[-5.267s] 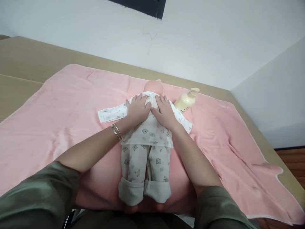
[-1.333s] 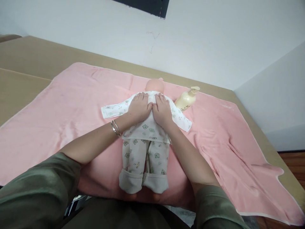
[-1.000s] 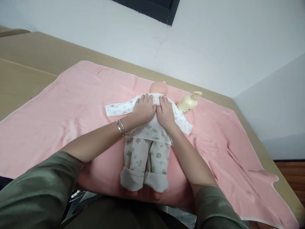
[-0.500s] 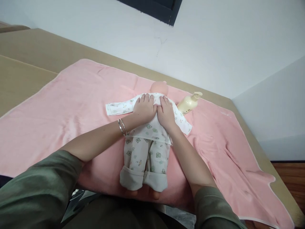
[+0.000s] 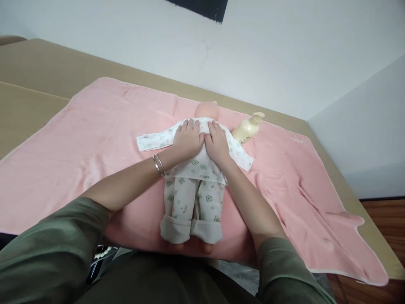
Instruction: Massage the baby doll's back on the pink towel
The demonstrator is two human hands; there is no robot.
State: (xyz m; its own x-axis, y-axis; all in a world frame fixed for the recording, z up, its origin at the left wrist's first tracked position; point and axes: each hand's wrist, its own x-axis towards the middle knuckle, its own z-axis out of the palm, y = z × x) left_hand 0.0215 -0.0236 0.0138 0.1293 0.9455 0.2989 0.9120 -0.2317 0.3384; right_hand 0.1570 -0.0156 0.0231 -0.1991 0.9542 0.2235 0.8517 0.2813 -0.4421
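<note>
A baby doll (image 5: 206, 110) in a white printed top (image 5: 202, 165) and cuffed trousers (image 5: 183, 198) lies with its head away from me; its face is not visible. Both sleeves spread outward. My left hand (image 5: 190, 139) rests flat on the left side of the upper top, fingers pointing toward the head. On the right side of the top lies my right hand (image 5: 217, 141), also flat, its thumb against or very near the left one. Neither hand grips anything. Two thin silver bangles (image 5: 158, 164) circle my left wrist.
Under the doll a wrinkled pink blanket (image 5: 95, 126) covers much of the tan table (image 5: 79, 61). A pale yellow pump bottle (image 5: 247, 130) leans or lies beside the doll's right-hand sleeve. Behind the table stands a white wall (image 5: 268, 59).
The whole view has shifted slightly, so the doll and bottle appear a little higher and further left. My right hand has slid slightly toward the doll's head, its fingers closer to my left hand.
</note>
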